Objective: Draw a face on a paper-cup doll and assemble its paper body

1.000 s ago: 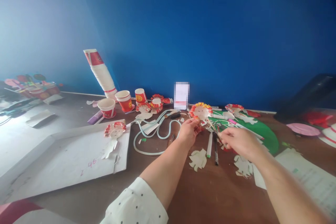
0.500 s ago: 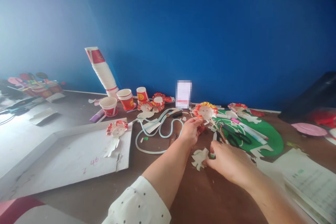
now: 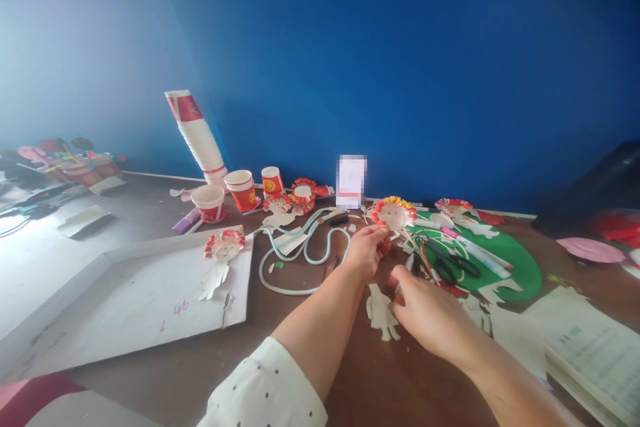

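Red-and-yellow fringe rings the paper disc (image 3: 395,216) that I grip at its lower left edge with the fingertips of my left hand (image 3: 367,252). That arm stretches forward from a white dotted sleeve (image 3: 270,383), slanting up and rightward over the brown table (image 3: 400,387), and tilts the disc's pale face towards me. My right hand (image 3: 427,310) hangs lower and nearer, its back turned up, its forearm running in from the lower right corner. Its fingers bend down and leftward, and the thumb meets the right edge of a pale paper cutout (image 3: 381,313) lying below the disc, between my forearms. Whether I am pinching that cutout or only touching it, I cannot tell, since my fingers hide the contact. Just beyond my right knuckles, black scissors (image 3: 453,263) and a pink-capped marker (image 3: 475,250) lie over a green sheet (image 3: 525,273).
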Action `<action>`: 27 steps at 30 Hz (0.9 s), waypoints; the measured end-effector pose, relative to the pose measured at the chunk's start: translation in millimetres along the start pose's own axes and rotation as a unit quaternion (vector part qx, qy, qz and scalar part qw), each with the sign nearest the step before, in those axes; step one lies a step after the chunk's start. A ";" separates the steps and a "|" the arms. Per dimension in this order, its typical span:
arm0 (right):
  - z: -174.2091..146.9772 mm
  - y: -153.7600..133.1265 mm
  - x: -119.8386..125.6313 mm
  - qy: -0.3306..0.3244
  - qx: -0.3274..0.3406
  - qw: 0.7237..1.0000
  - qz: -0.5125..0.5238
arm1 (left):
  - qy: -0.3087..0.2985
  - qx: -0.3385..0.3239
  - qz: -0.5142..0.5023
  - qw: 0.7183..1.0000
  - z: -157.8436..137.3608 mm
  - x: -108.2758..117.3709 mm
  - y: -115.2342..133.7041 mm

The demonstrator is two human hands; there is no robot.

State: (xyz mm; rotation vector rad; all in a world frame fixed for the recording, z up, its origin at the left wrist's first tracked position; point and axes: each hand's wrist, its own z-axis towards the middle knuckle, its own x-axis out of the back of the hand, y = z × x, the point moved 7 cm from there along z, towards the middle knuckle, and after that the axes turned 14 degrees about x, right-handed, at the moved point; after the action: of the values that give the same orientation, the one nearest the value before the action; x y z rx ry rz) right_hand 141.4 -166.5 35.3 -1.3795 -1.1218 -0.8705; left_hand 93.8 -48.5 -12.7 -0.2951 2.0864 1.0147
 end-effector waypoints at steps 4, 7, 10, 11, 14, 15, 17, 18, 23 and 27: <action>1.1 12.3 3.3 0.026 -0.003 0.994 0.104 | -0.008 0.002 0.001 1.000 0.1 -0.8 0.5; 4.5 27.7 7.6 0.044 -0.024 0.978 0.202 | -0.003 0.011 0.003 1.000 1.0 0.2 -0.3; 10.1 41.8 14.1 0.077 -0.036 0.961 0.264 | -0.002 0.010 0.004 1.000 1.7 1.0 -0.2; 11.9 46.0 15.7 0.091 -0.039 0.954 0.281 | -0.006 0.008 0.006 1.000 2.0 0.8 -0.1; 15.4 59.6 18.1 0.149 -0.066 0.927 0.337 | -0.027 0.003 0.015 1.000 3.4 -0.6 -0.5; 15.9 63.9 18.3 0.172 -0.077 0.916 0.353 | -0.033 0.002 0.018 0.999 3.9 -1.0 -0.6; 16.8 70.9 17.3 0.205 -0.091 0.899 0.376 | -0.037 -0.001 0.020 0.999 4.6 -0.9 -0.8; 17.4 73.6 16.4 0.217 -0.094 0.894 0.381 | -0.036 -0.002 0.020 0.999 4.7 -0.7 -0.7; 21.0 80.4 9.6 0.238 -0.100 0.894 0.366 | -0.032 0.005 0.025 0.999 3.2 -1.5 -1.1; 23.3 74.0 11.5 0.224 -0.069 0.909 0.345 | -0.046 -0.003 0.029 0.999 1.6 -3.4 0.5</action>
State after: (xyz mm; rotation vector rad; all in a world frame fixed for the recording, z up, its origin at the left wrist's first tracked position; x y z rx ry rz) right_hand 213.2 -138.0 21.7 -1.4500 -0.1823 -0.6882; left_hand 96.7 -47.4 -10.5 -0.1887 2.0181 1.0491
